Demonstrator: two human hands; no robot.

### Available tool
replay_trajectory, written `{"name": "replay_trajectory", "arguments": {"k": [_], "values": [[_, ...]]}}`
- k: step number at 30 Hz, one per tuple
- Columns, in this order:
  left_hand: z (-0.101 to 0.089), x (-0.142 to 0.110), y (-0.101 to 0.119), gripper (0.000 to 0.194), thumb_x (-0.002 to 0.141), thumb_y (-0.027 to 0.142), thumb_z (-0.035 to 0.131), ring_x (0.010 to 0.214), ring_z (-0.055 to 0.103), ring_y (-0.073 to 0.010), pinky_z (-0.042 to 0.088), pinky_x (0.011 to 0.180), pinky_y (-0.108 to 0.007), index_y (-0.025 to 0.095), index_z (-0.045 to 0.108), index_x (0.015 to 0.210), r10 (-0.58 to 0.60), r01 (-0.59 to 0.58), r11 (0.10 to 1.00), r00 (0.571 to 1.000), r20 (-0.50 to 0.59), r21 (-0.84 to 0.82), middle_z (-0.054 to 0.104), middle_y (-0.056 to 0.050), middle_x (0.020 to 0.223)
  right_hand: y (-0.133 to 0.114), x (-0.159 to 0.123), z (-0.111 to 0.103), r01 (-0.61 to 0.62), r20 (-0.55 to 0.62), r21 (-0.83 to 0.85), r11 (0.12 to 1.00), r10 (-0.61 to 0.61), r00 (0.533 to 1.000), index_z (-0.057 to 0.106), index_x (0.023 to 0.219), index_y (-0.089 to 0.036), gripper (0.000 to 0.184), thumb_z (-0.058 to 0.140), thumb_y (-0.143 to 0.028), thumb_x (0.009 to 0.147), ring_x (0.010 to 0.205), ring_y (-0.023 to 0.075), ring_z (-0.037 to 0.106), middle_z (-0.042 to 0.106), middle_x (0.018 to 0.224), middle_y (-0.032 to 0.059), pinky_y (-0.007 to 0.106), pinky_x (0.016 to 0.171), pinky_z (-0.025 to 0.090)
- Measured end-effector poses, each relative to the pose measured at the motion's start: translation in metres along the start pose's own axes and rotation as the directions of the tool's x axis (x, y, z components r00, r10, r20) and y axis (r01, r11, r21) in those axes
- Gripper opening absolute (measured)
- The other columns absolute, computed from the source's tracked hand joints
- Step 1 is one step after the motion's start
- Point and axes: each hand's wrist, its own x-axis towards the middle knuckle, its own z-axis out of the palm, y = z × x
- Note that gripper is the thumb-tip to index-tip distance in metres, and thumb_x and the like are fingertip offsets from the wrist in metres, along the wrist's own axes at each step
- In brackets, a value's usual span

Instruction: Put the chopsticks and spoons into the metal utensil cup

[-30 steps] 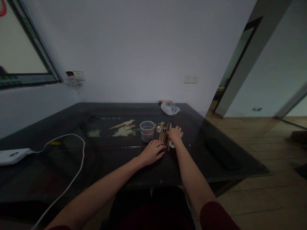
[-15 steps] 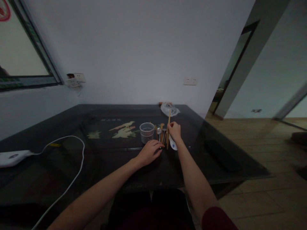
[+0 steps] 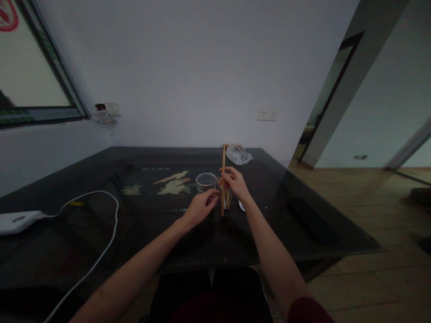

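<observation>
My right hand (image 3: pixel 235 182) pinches wooden chopsticks (image 3: pixel 224 157) and holds them nearly upright over the table; whether it is one or a pair I cannot tell. My left hand (image 3: pixel 200 207) is just left of their lower part, fingers bent and apart, fingertips close to the wood; contact is unclear. A clear plastic cup (image 3: pixel 206 177) stands behind my left hand, which covers its lower part. More sticks (image 3: pixel 229 200) lie beneath my right hand, partly hidden. Beside my right wrist shows a bit of a white spoon (image 3: pixel 241 206).
A crumpled clear plastic bag (image 3: pixel 238 154) lies at the table's back edge by the wall. To the right rests a dark flat object (image 3: pixel 313 220). A white device (image 3: pixel 20 223) with a white cable (image 3: pixel 116 220) occupies the left side of the dark table (image 3: pixel 151 242).
My right hand has moved left with the chopsticks, now more upright and nearer the cup. My left hand has shifted slightly left and lifted off the utensils' near ends.
</observation>
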Motion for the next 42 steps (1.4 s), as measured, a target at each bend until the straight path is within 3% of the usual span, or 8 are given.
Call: {"name": "replay_trajectory", "arguments": {"k": [3,9,22,31,42], "values": [[-0.001,0.001,-0.001,0.029,0.089,0.033,0.047,0.073,0.066,-0.0167,0.052,0.070,-0.028,0.016,0.056,0.110,-0.050,0.051,0.998,0.999,0.016,-0.021,0.070,-0.005,0.085,-0.005,-0.004,0.006,0.010,0.088,0.003,1.000,-0.010,0.996,0.053,0.095,-0.019,0.034,0.061,-0.045,0.074,0.042,0.0077,0.048,0.063,0.059,-0.0040,0.019,0.042,0.038],[-0.002,0.000,-0.006,0.024,0.087,0.034,0.051,0.076,0.067,-0.0177,0.052,0.070,-0.028,0.017,0.059,0.101,-0.058,0.058,0.996,0.998,0.004,-0.060,0.070,-0.005,0.088,-0.011,-0.009,0.012,0.035,0.153,0.002,0.999,-0.034,0.988,0.049,0.090,-0.021,0.031,0.064,-0.042,0.073,0.051,0.0088,0.052,0.061,0.069,-0.0033,0.020,0.047,0.043],[-0.003,0.002,-0.011,0.020,0.086,0.029,0.052,0.075,0.063,-0.0167,0.048,0.070,-0.027,0.017,0.060,0.100,-0.023,0.025,0.992,1.000,-0.014,0.124,0.069,-0.005,0.088,-0.024,-0.013,0.006,0.085,0.299,-0.053,0.995,-0.066,0.952,0.053,0.086,-0.019,0.026,0.067,-0.036,0.072,0.070,0.0126,0.057,0.059,0.080,-0.0002,0.023,0.060,0.047],[-0.005,0.002,-0.013,0.020,0.085,0.027,0.051,0.068,0.060,-0.0164,0.044,0.062,-0.025,0.016,0.064,0.096,-0.034,0.023,0.981,0.998,0.052,0.195,0.067,-0.005,0.080,-0.023,-0.013,0.002,0.107,0.296,-0.111,0.988,-0.070,0.953,0.062,0.088,-0.018,0.027,0.070,-0.036,0.070,0.078,0.0153,0.059,0.063,0.084,0.0017,0.027,0.071,0.048],[-0.005,0.003,-0.015,0.019,0.083,0.024,0.051,0.069,0.060,-0.0174,0.043,0.062,-0.025,0.015,0.066,0.089,-0.065,0.035,0.976,0.989,0.136,0.217,0.068,-0.006,0.078,-0.019,-0.011,0.000,0.055,0.238,-0.047,0.997,-0.042,0.970,0.069,0.094,-0.017,0.030,0.068,-0.039,0.073,0.058,0.0118,0.057,0.067,0.076,0.0021,0.024,0.055,0.047]]}}
